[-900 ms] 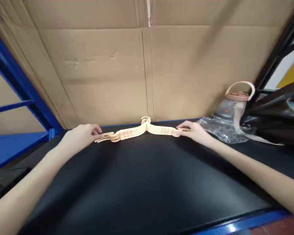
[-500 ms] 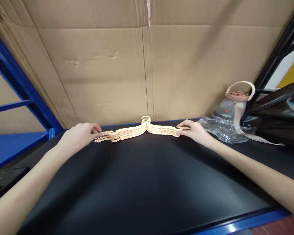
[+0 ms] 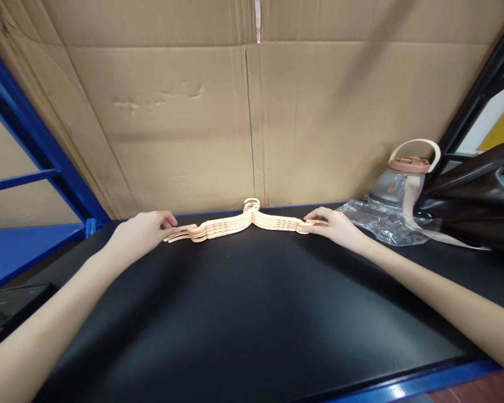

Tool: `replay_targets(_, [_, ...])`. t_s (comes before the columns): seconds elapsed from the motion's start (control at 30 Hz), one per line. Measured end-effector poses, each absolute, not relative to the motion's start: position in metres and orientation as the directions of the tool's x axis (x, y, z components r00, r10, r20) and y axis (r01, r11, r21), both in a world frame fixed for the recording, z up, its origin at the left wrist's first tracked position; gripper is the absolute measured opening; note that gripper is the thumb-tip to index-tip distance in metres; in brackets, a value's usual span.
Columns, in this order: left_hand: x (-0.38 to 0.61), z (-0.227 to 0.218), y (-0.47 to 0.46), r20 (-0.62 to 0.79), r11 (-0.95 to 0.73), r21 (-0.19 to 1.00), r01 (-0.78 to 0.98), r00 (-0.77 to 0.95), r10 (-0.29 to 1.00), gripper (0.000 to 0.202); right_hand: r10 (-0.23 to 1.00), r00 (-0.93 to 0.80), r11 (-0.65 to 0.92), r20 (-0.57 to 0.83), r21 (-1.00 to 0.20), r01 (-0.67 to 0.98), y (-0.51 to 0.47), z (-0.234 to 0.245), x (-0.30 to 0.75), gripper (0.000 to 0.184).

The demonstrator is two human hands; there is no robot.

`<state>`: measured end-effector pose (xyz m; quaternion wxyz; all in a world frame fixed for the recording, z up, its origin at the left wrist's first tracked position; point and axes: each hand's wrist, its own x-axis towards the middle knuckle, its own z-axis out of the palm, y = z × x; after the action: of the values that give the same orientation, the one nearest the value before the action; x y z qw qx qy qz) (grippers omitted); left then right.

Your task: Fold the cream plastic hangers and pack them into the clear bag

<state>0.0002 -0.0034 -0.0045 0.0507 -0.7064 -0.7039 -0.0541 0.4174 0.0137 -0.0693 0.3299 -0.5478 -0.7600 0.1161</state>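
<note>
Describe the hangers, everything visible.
The hangers form a nested, pale peach stack, plastic by the look; the exact count is unclear. Hooks bunch at the middle, pointing toward the cardboard. Both arms have darker marks and curved notches near the tips. They lie on the black table, near its far edge. The left hand is at one end, the right hand at the other; grip firmness unclear.

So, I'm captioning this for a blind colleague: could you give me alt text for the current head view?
A person's left hand and right hand touch opposite ends of stacked cream clothes hangers on a black tabletop, before a cardboard wall. At right, a clear, brown-lidded bottle stands by crumpled transparent plastic.
</note>
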Motion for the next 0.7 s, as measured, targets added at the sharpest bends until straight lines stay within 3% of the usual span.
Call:
replay_targets(0.13, [-0.006,-0.008,0.003,0.135,-0.072,0.006,0.997,0.071,0.988,0.038,0.911,-0.191,0.370,0.366,-0.518,0.772,0.014,-0.066,0.422,0.041])
replay_targets(0.27, [-0.011,-0.019,0.014,0.123,-0.209,0.048,0.977,0.201,0.972,0.064,0.913,-0.230,0.374,0.338,-0.462,0.804,0.016,-0.061,0.431,0.052])
replay_targets(0.4, [-0.010,-0.033,0.023,0.122,-0.287,0.118,0.951,0.273,0.954,0.079,0.908,-0.285,0.396,0.308,-0.403,0.825,0.019,-0.061,0.437,0.049])
replay_targets(0.57, [-0.005,-0.044,0.028,0.155,-0.340,0.189,0.921,0.314,0.937,0.081,0.905,-0.320,0.410,0.280,-0.377,0.831,0.018,-0.062,0.438,0.044])
replay_targets(0.7, [-0.001,-0.043,0.026,0.148,-0.358,0.195,0.913,0.333,0.931,0.069,0.905,-0.328,0.413,0.270,-0.380,0.827,0.018,-0.064,0.440,0.040])
